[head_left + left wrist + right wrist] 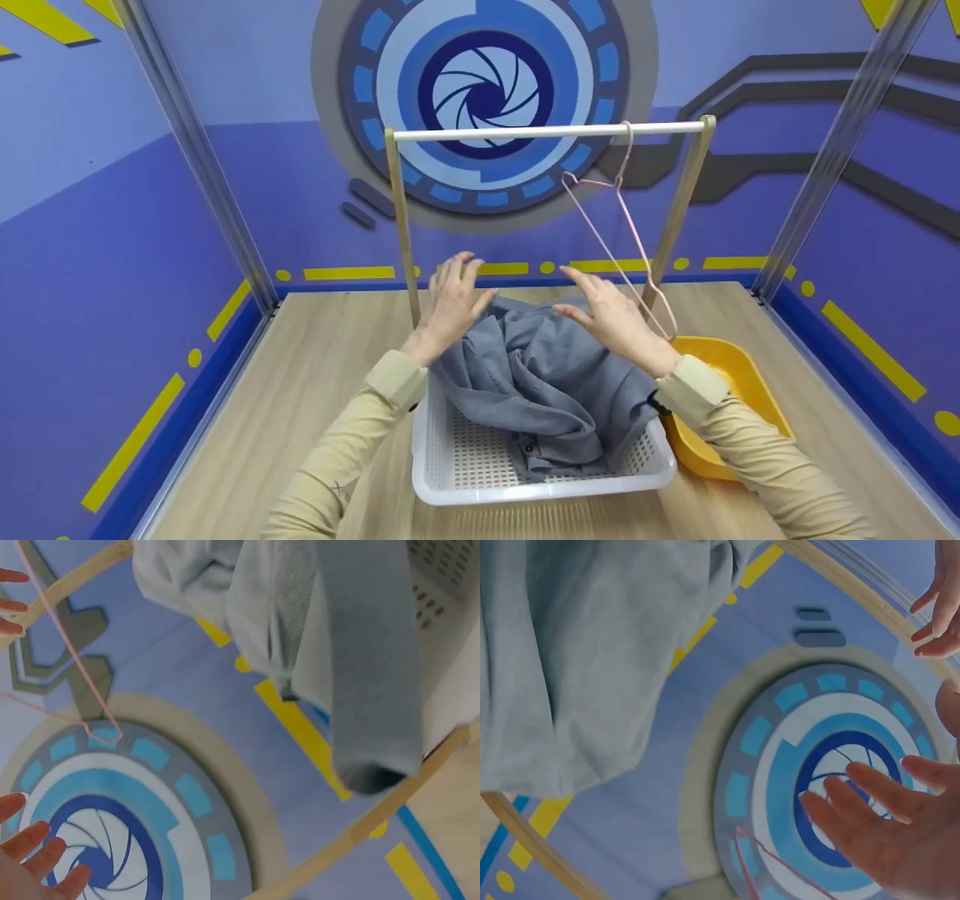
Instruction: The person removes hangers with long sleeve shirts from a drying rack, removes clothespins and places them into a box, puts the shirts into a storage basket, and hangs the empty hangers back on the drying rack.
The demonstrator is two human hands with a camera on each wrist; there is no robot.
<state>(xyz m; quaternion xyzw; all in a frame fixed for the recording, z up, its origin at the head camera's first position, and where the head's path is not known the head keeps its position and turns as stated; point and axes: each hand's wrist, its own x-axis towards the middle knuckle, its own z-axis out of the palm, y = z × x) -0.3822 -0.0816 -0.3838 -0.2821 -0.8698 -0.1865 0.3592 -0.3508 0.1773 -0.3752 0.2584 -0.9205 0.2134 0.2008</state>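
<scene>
A crumpled grey garment (525, 367) with a small dark button lies heaped in a white perforated basket (544, 493). Over the heap's left side hovers my left hand (451, 300), its fingers loosely extended and holding nothing. On the other side, my right hand (611, 315) is raised with fingers spread, also holding nothing. In the left wrist view a flat fold of the garment (375, 660) hangs down, apart from the left hand (37, 859). The right wrist view shows the right hand (892, 832) with fingers apart, away from the cloth (592, 675).
Behind the basket stands a wooden rack with a white rod (510, 133). A pink hanger (626, 214) hangs near the rod's right end, close to the right hand. An orange-yellow tray (750, 382) sits right of the basket, partly under the right forearm. Blue walls enclose the wooden table (330, 337).
</scene>
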